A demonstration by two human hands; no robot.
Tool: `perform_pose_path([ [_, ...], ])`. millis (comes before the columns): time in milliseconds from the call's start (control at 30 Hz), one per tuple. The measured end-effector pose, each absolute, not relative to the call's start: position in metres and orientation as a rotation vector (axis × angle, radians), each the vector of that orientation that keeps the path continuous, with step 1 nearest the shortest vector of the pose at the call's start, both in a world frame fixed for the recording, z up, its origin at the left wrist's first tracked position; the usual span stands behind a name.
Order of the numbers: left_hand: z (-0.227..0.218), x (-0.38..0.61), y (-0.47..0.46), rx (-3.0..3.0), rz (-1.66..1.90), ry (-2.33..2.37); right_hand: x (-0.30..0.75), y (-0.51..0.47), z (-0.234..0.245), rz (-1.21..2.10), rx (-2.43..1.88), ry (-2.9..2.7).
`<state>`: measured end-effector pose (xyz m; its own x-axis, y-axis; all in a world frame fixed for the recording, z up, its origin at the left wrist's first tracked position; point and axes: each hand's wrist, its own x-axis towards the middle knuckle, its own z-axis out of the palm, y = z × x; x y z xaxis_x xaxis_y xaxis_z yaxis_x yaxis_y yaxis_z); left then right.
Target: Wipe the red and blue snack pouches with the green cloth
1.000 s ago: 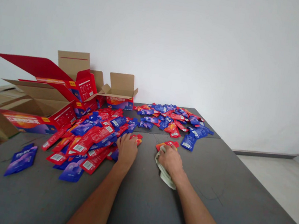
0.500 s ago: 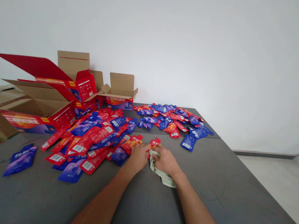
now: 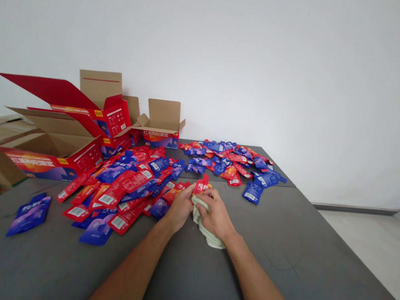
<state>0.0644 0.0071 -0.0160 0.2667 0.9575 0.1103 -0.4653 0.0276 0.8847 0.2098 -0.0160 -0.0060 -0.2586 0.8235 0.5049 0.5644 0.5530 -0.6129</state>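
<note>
A red pouch with white lettering stands up between my two hands, its lower part hidden by fingers and cloth. My left hand grips it from the left side. My right hand is closed on a pale green cloth, pressing it against the pouch's front; the cloth's loose end hangs down to the table. Just left of my left hand spreads a heap of red and blue pouches, and the nearest ones touch or almost touch that hand.
A second pile of pouches lies at the table's far end by the wall. Open red cartons stand at the left, with a smaller open box behind the heap. One blue pouch lies apart on the grey table.
My hands have lifted the red pouch off the table and tilted it upright between them. The cloth has moved slightly left with my right hand, against the pouch.
</note>
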Motion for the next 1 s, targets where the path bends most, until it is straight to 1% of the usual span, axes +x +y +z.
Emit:
perform_pose_path([
  [133, -0.016, 0.063, 0.006, 0.998, 1.111, 0.597, 0.211, -0.014, -0.006, 0.380, -1.165, -1.870],
  [367, -0.020, 0.067, 0.000, 1.115, 1.001, 0.561, 0.228, -0.005, 0.002, 0.185, -1.290, -1.539],
  [500, -0.017, 0.068, -0.002, 1.110, 1.015, 0.541, 0.227, -0.005, -0.002, 0.170, -1.263, -1.627],
  [767, -0.009, 0.068, 0.000, 0.979, 1.179, 0.577, 0.208, -0.017, -0.009, 0.306, -1.195, -1.993],
  [900, -0.010, 0.067, 0.002, 0.967, 1.194, 0.581, 0.207, -0.018, -0.009, 0.335, -1.185, -1.958],
  [1000, -0.011, 0.065, 0.003, 0.984, 1.164, 0.589, 0.211, -0.016, -0.004, 0.297, -1.187, -1.801],
])
